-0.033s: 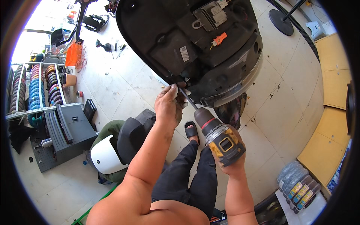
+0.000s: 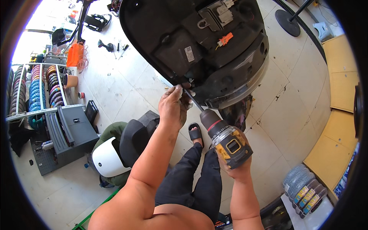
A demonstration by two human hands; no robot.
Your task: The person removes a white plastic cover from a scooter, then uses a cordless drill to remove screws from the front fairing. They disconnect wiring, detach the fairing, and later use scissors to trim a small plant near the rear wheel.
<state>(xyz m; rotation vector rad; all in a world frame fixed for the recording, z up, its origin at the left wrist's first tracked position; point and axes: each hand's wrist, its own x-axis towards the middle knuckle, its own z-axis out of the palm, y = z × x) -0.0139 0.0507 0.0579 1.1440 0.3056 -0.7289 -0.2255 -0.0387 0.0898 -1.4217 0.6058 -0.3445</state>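
My right hand grips a cordless drill in black and yellow, with a red ring behind its chuck. Its long thin bit points up and left to the near edge of a large black plastic shell. At that edge my left hand has its fingers closed around the bit's tip. Small white patches show among those fingers; what they pinch is hidden. On the shell are a metal bracket, an orange connector and a white label.
To the left stand a rack of colourful coiled rolls and a grey case. A white-and-black seat-like piece lies near my left arm. Yellow cabinets line the right, with clear hose coils below. Tools lie on the tiled floor.
The drill and my right hand have shifted very slightly to the right. My left hand stays at the shell's edge.
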